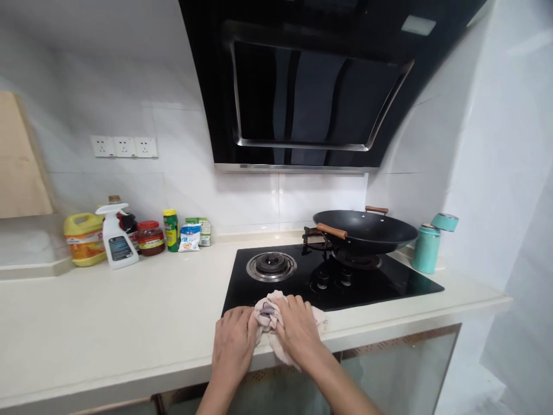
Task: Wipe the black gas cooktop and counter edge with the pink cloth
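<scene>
A crumpled, pale pinkish cloth (266, 312) with a purple patch is bunched at the front edge of the black gas hob (302, 300), partly hanging over the counter edge. My right hand (299, 329) grips it from the right, fingers curled over the bundle. On the other side, my left hand (234, 344) has bent fingers at the hob's front left corner and its thumb against the cloth; its fingertips are partly hidden. Just beyond both hands is the left burner (271, 264), with nothing on it.
A black wok (367, 230) with wooden handles sits on the right burner, beside a teal flask (426, 249) with its lid raised. A spray bottle (117, 239), a yellow jug (84, 239), a red-lidded jar (150, 238) and packets line the back left. A range hood (302, 104) hangs above.
</scene>
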`<move>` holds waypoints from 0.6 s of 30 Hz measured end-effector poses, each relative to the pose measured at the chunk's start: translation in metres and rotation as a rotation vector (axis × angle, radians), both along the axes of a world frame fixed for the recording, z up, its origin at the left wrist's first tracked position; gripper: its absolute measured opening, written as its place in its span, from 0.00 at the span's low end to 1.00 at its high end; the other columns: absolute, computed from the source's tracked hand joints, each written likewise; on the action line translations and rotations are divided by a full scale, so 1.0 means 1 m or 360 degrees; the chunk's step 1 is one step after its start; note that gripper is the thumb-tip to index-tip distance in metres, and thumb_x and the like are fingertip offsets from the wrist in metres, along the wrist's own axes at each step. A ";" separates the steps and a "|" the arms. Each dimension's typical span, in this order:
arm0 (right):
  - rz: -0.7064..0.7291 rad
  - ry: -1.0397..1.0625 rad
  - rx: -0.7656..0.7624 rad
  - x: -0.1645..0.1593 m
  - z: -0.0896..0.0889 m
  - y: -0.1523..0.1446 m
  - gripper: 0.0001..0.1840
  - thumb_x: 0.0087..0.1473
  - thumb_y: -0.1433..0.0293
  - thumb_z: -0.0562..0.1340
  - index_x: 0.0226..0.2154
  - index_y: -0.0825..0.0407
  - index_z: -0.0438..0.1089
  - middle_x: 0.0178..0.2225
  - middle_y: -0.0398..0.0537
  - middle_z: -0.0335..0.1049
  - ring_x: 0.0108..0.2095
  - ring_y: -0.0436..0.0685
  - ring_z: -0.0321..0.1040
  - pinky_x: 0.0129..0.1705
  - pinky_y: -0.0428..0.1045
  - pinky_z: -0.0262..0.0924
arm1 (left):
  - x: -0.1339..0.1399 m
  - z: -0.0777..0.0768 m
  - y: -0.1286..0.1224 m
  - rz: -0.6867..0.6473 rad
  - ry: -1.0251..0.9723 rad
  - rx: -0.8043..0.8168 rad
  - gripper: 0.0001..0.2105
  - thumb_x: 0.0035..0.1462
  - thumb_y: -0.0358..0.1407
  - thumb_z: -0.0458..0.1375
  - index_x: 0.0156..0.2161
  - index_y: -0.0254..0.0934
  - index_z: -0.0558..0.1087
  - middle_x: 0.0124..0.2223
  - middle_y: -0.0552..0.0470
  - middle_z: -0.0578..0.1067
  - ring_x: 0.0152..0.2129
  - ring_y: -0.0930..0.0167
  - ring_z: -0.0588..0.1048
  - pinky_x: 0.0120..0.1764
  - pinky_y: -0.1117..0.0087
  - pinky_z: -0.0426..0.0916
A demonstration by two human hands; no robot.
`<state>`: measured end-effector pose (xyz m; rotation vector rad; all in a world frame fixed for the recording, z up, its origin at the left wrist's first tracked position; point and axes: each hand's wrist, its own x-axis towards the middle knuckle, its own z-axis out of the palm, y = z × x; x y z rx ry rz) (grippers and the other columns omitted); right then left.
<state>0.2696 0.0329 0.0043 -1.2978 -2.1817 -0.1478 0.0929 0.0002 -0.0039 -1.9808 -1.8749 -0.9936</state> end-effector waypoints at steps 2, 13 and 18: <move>-0.0089 -0.0088 -0.0035 -0.006 0.008 0.017 0.22 0.59 0.70 0.60 0.56 0.44 0.67 0.47 0.51 0.70 0.47 0.64 0.63 0.48 0.56 0.51 | -0.001 -0.002 0.001 -0.0019 -0.0023 0.0047 0.19 0.72 0.41 0.43 0.47 0.44 0.78 0.47 0.49 0.80 0.46 0.63 0.75 0.47 0.59 0.66; -0.0446 -0.0052 -0.0245 -0.046 0.029 0.101 0.19 0.62 0.70 0.56 0.54 0.50 0.68 0.51 0.60 0.72 0.51 0.66 0.67 0.50 0.58 0.52 | -0.003 -0.013 0.007 -0.0014 -0.0077 0.0155 0.19 0.71 0.43 0.46 0.51 0.42 0.77 0.49 0.47 0.80 0.48 0.62 0.75 0.49 0.56 0.69; -0.0114 -0.0112 -0.0266 -0.069 0.026 0.077 0.20 0.62 0.66 0.56 0.56 0.41 0.67 0.53 0.51 0.71 0.53 0.62 0.66 0.53 0.57 0.52 | -0.003 -0.017 0.015 0.0185 -0.0215 0.0311 0.21 0.69 0.45 0.48 0.56 0.39 0.75 0.60 0.39 0.71 0.57 0.56 0.70 0.54 0.50 0.69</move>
